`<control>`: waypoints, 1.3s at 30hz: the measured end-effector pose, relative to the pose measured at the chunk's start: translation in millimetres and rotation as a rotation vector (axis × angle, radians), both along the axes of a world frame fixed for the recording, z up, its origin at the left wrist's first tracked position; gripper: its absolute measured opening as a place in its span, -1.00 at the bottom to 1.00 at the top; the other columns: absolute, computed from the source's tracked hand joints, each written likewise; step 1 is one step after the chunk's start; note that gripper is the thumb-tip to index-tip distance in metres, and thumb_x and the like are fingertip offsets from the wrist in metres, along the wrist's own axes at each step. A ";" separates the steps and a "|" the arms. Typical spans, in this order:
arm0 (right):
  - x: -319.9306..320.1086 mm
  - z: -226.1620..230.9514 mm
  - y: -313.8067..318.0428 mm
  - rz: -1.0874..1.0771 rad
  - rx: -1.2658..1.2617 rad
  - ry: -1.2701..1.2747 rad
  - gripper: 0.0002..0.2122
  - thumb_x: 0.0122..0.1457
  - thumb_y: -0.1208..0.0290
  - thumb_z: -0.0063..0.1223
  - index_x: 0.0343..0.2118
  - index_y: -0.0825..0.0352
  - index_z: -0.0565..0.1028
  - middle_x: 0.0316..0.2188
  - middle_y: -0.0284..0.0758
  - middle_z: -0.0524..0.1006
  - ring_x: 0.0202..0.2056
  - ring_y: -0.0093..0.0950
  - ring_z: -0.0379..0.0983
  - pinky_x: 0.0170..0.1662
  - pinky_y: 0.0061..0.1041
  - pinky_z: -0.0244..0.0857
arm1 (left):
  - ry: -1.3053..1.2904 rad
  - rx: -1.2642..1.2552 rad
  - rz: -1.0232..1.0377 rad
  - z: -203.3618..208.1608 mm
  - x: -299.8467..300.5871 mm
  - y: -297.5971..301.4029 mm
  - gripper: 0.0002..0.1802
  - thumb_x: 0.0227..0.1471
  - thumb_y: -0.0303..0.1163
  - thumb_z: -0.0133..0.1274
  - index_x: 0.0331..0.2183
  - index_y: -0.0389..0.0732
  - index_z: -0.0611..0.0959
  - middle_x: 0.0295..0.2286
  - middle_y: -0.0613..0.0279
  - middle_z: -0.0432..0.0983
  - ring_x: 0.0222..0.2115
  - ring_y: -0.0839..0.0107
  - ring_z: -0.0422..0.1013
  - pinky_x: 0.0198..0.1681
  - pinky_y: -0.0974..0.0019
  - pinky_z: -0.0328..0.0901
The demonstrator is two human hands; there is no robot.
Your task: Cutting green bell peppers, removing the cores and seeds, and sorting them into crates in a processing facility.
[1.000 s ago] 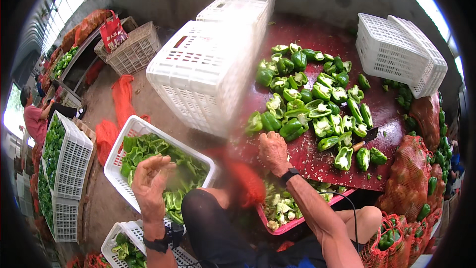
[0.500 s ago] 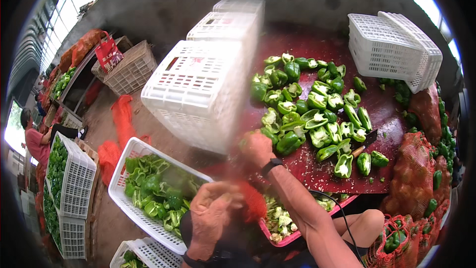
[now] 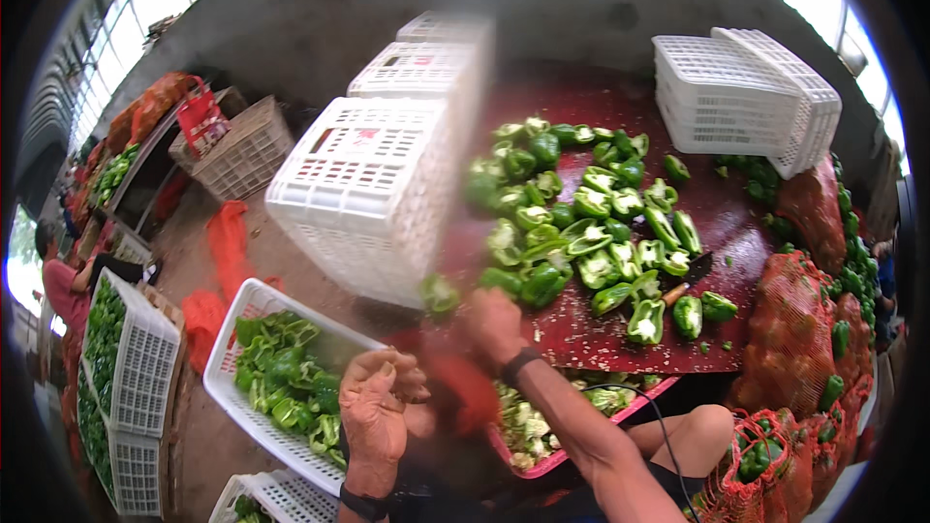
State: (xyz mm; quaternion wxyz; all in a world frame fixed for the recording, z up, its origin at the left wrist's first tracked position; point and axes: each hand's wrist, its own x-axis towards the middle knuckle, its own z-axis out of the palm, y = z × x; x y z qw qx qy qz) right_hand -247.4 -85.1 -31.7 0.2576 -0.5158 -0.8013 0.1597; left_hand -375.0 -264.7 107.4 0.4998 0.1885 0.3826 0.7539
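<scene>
Halved green peppers lie cut side up or down across a red tabletop. My right hand is closed at the table's near left edge, its fingers curled out of sight; what it holds, if anything, is hidden. Just left of its knuckles is a single pepper half, slightly blurred. My left hand, palm turned inward, is open with loosely bent fingers and nothing visible in it. It hovers by the right side of a white crate of pepper halves. A knife with a wooden handle rests among the peppers.
Stacked white crates stand along the table's left side, more crates at its far right. A pink tub of pepper cores sits below the near edge. Red net sacks line the right. A seated person is far left.
My right hand has drawn back slightly toward me from the pepper pile, and a pepper half now shows to its left. My left hand has turned more upright. The whole view has shifted a little.
</scene>
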 end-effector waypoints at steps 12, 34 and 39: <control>-57.5 -14.3 17.4 0.293 0.101 -0.102 -0.87 0.06 0.48 -0.01 -0.30 0.24 0.49 -0.33 -0.12 0.50 -0.21 -0.15 0.46 -0.22 -0.19 0.41 | -0.085 -0.046 0.139 -12.6 -20.8 -0.5 -0.83 0.16 -0.47 -0.01 -0.18 -0.24 0.51 -0.36 0.04 0.59 -0.44 0.27 0.54 -0.45 0.26 0.49; 72.4 78.7 -118.7 0.245 -0.538 0.804 -0.55 -0.03 0.34 0.12 -0.02 0.31 0.44 -0.33 -0.16 0.58 -0.30 -0.28 0.54 -0.21 -0.29 0.43 | 0.034 -0.259 -0.296 -81.9 68.9 45.8 -0.81 0.13 -0.39 0.00 -0.24 -0.25 0.59 -0.33 0.24 0.52 -0.29 0.41 0.43 -0.17 0.31 0.35; 92.2 96.3 -120.0 0.241 -0.083 0.111 -0.71 -0.05 0.29 0.14 -0.23 0.25 0.53 -0.39 -0.09 0.56 -0.30 -0.08 0.51 -0.27 -0.20 0.42 | 0.602 -0.221 -0.218 -100.0 82.9 54.6 -0.75 0.19 -0.35 -0.06 -0.42 -0.30 0.61 -0.45 0.22 0.51 -0.34 0.39 0.44 -0.24 0.27 0.31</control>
